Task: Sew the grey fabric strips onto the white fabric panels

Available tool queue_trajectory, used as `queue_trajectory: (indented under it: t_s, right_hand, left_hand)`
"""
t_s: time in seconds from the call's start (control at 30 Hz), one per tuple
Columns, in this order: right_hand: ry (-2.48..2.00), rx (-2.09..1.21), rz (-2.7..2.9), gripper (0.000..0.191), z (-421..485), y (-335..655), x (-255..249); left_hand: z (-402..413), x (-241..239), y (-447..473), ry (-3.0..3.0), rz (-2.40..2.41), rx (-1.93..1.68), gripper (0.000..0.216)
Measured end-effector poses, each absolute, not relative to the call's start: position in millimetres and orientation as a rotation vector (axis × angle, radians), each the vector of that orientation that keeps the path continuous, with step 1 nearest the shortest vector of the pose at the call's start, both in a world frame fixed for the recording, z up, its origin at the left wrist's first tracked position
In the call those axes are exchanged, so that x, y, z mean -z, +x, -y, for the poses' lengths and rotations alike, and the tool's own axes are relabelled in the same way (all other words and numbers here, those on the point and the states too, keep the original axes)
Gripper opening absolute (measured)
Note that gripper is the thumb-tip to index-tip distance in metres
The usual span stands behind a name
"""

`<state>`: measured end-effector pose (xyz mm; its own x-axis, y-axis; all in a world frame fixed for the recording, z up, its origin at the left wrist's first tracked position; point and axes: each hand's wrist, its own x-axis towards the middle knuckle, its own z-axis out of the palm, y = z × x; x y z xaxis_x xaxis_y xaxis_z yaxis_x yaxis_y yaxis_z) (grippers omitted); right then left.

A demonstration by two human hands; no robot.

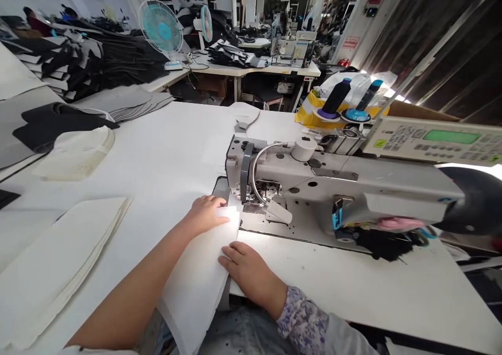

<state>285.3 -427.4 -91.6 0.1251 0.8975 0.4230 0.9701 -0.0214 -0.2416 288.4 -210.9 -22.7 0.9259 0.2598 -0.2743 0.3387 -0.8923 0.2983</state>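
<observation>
A long white fabric panel (200, 271) runs from my lap up over the table edge to the needle area of the sewing machine (270, 177). My left hand (206, 215) grips its far end, thumb on top, just left of the presser foot. Closer to me, my right hand (254, 274) has its fingers bent on the panel's right edge; its thumb is hidden. A small lamp (278, 212) lights the spot by the needle, whose tip I cannot make out. Beyond my left hand lies a grey piece (221, 187) beside the machine head.
Stacked cream panels (66, 271) and a folded cream piece (78, 153) lie on the left, with grey panels (129, 101) behind. Thread cones (335, 101) and a control panel (435, 138) stand above the machine. Dark scraps (384, 242) sit under its arm. A fan (160, 28) stands farther back.
</observation>
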Motion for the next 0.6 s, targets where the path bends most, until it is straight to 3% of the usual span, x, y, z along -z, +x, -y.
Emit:
queue_trajectory:
  t_s: [0.3,0.6]
  right_hand:
    - [-1.961,0.057,1.811,0.034,418.7,301.8,82.3]
    - [-1.996,0.148,1.798,0.028,413.8,305.3,89.5]
  left_hand:
    - [188.6,25.7,308.3,2.413,-0.574,0.532,0.035]
    - [189.5,28.0,314.3,2.446,-0.629,0.487,0.031]
